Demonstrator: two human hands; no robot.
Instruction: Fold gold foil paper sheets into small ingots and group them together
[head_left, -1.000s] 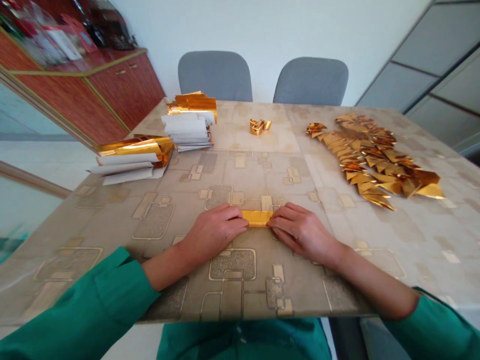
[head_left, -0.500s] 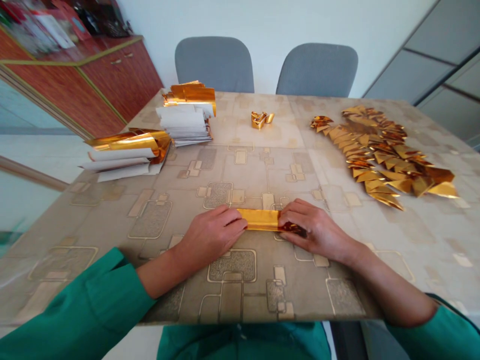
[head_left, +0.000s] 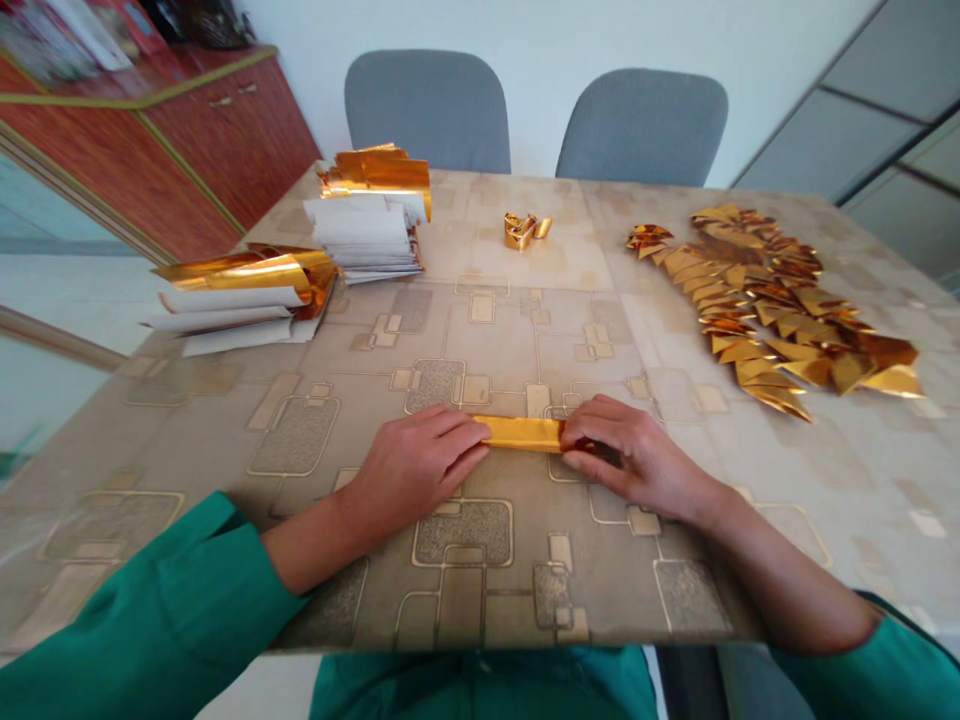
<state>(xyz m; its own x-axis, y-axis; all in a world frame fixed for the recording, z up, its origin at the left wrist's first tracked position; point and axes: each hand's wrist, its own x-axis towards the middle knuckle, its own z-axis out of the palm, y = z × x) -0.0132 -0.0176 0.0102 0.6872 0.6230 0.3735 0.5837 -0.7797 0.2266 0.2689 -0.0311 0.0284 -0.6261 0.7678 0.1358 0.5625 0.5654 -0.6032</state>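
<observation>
Holding a folded gold foil strip flat on the patterned tabletop, the left hand grips one end under its fingertips while the right hand curls over the other. Gold foil triangles lie in a long heap to the right; stacks of white-backed foil sheets sit far left, with a small gold foil curl between.

Bright, even indoor light fills the view, and shadows on the table are faint and soft. Glare flashes off the foil strip and foil triangles. Wide-angle distortion bends the edges, curving the cabinet, and the far left edge smears into blur.
</observation>
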